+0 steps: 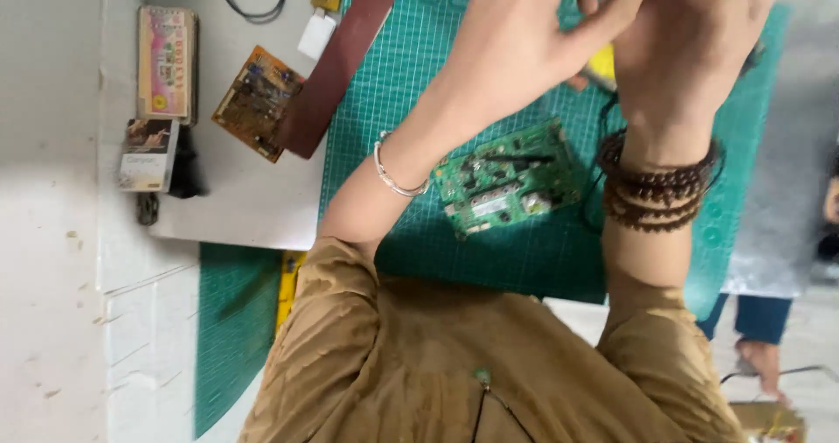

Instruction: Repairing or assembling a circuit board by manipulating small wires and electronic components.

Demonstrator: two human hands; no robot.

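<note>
My left hand (524, 37), with a thin silver bangle on its wrist, and my right hand (699, 32), with dark bead bracelets on its wrist, are raised close to the camera and meet at the top edge of the view. Their fingertips are cut off, so whether they hold anything is hidden. Below and between my forearms a green circuit board (507, 176) lies on a green cutting mat (524, 251). A yellow object (601, 63) shows partly behind my hands, above the mat.
On the white table (245, 198) to the left lie a brown circuit board (256, 102), a dark brown strip (336, 67), a small white block (315, 34), two printed boxes (166, 63) and a black cable (253, 6). Another person's legs (760, 321) stand at the right.
</note>
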